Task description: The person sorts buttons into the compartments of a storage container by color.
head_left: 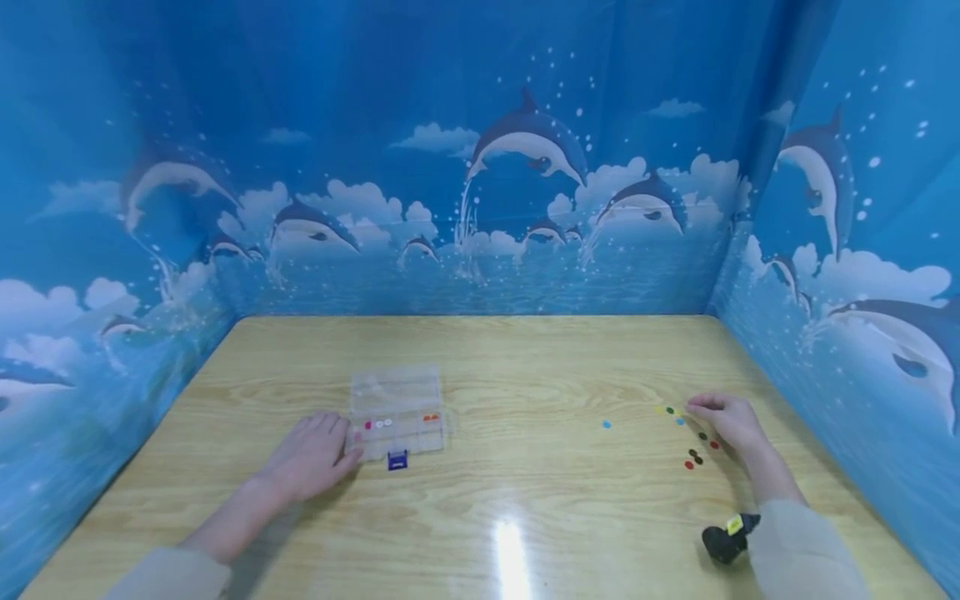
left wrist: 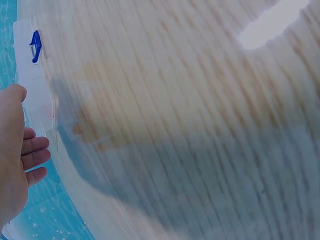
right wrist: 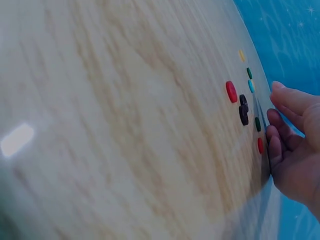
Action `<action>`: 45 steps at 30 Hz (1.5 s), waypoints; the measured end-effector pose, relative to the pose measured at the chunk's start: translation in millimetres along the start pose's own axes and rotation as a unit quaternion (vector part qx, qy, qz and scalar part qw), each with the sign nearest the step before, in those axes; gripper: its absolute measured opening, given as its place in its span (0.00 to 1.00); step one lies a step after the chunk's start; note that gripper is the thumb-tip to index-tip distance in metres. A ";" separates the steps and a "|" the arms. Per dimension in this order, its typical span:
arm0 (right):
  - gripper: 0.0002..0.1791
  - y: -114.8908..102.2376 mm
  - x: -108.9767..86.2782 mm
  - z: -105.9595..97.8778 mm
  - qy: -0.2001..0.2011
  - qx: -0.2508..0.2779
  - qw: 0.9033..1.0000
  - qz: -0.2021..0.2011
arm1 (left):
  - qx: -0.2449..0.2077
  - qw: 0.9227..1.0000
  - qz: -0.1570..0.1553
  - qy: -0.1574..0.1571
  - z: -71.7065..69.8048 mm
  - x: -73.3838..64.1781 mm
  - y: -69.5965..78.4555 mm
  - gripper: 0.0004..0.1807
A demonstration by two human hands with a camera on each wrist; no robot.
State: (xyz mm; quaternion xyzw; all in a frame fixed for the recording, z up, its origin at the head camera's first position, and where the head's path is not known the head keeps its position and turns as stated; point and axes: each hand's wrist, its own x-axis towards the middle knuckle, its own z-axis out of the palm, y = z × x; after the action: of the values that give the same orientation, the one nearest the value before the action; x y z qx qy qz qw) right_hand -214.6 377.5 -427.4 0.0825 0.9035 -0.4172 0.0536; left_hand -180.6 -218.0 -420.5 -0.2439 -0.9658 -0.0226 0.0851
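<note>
A clear compartment box (head_left: 417, 441) stands with its lid raised, a dark-blue latch (head_left: 397, 460) at its front. Pink, white and orange buttons sit in its compartments. My left hand (head_left: 318, 454) rests against the box's left side, fingers extended and thumb at the front corner. Over at the right, my right hand (head_left: 731, 425) reaches down with bent fingers, its fingertips right beside a yellow button (head_left: 678, 412). I cannot tell whether the fingertips pinch anything. Near them lie a green button (head_left: 670, 410), a blue button (head_left: 680, 422) and another yellow button (head_left: 658, 409).
Several dark buttons (right wrist: 243, 115) and a red button (right wrist: 231, 92) lie on the table nearer the right wrist. A single blue button (head_left: 607, 425) lies left of the group. A black object with a yellow label (head_left: 726, 542) is beside the right sleeve. Dolphin-print curtains (head_left: 480, 167) surround the table.
</note>
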 end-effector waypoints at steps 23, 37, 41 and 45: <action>0.22 1.5 0.5 4.0 -0.022 -0.048 0.998 -0.046 | 0.002 1.000 0.003 0.006 -1.4 0.1 -0.1 0.19; 0.14 6.4 1.9 5.1 -0.019 -0.084 0.994 -0.070 | -0.004 1.000 -0.004 0.001 -2.9 -0.7 1.4 0.20; 0.12 7.7 2.5 4.6 -0.025 -0.092 0.992 -0.084 | -0.004 1.000 -0.003 0.002 -1.7 -0.7 1.4 0.19; 0.11 7.5 2.9 5.0 -0.027 -0.098 0.990 -0.096 | -0.005 1.000 -0.005 0.002 -0.8 -0.8 0.8 0.19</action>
State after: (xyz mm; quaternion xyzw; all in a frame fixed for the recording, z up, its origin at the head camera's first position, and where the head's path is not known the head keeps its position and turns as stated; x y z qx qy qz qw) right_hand -215.9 378.9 -436.7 -0.0218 0.9419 -0.3320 0.0457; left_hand -179.5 -217.7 -419.9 -0.2393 -0.9667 -0.0286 0.0856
